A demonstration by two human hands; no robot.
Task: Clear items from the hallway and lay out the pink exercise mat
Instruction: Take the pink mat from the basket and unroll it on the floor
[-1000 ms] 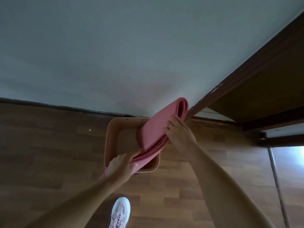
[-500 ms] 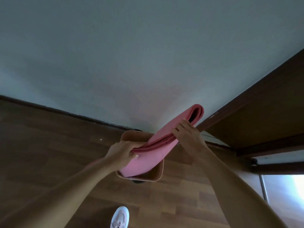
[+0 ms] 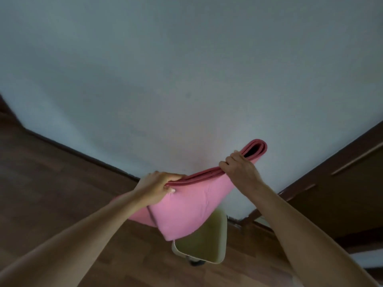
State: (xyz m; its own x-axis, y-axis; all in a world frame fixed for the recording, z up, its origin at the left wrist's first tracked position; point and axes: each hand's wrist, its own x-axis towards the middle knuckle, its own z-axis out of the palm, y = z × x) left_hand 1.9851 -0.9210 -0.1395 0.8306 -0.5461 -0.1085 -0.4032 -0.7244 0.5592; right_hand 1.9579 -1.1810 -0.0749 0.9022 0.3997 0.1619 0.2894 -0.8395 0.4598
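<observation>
Watching the head view, I see the left hand [image 3: 157, 187] gripping the folded pink exercise mat [image 3: 186, 210], fingers curled over its layered top edge. The right hand [image 3: 241, 172] grips the same edge further right, just short of the looped fold. The mat is held up in the air between both hands and hangs below them. Its low corner overlaps the cream bin [image 3: 207, 245] under the hands; I can't tell if they touch. The wood floor [image 3: 62, 193] is below the left hand, the wall [image 3: 186, 79] is beyond both hands, and a dark door frame [image 3: 331, 154] is right of the right hand.
</observation>
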